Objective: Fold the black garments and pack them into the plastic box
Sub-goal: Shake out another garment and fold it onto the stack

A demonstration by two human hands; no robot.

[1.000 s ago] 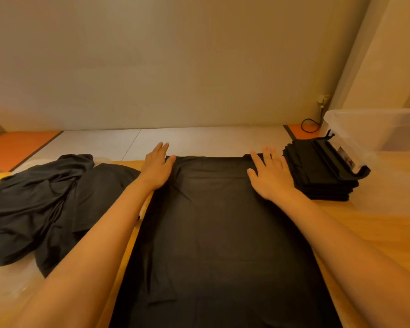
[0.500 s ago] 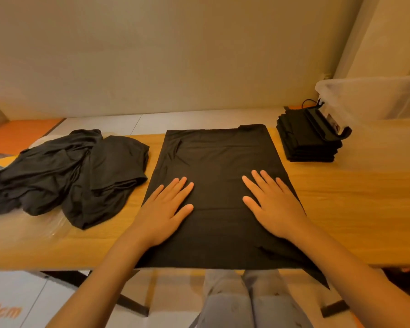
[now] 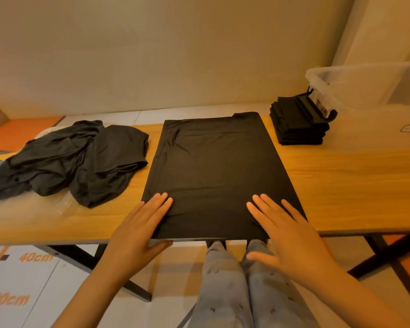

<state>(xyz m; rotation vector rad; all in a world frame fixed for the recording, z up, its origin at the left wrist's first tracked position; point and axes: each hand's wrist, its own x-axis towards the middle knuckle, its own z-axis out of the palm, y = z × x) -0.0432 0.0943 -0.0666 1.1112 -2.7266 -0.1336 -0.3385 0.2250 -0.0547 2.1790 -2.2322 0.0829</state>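
A black garment (image 3: 218, 166) lies flat as a long rectangle across the wooden table (image 3: 353, 185), its near end hanging just past the front edge. My left hand (image 3: 140, 230) rests flat on its near left corner, fingers straight, thumb below the table edge. My right hand (image 3: 291, 235) lies flat on the near right corner, thumb also below the edge. A stack of folded black garments (image 3: 298, 124) stands at the back right, beside the clear plastic box (image 3: 365, 84). A heap of unfolded black garments (image 3: 76, 157) lies at the left.
Crinkled clear plastic wrap (image 3: 33, 209) lies under the heap at the left. A black clip handle (image 3: 322, 107) hangs on the box's near side. My legs (image 3: 242, 287) and the table's dark frame show below the front edge. A wall stands behind the table.
Both hands have slid from the garment's far end toward me, down to its near end at the table's front edge. The view has pulled back and tilted down.
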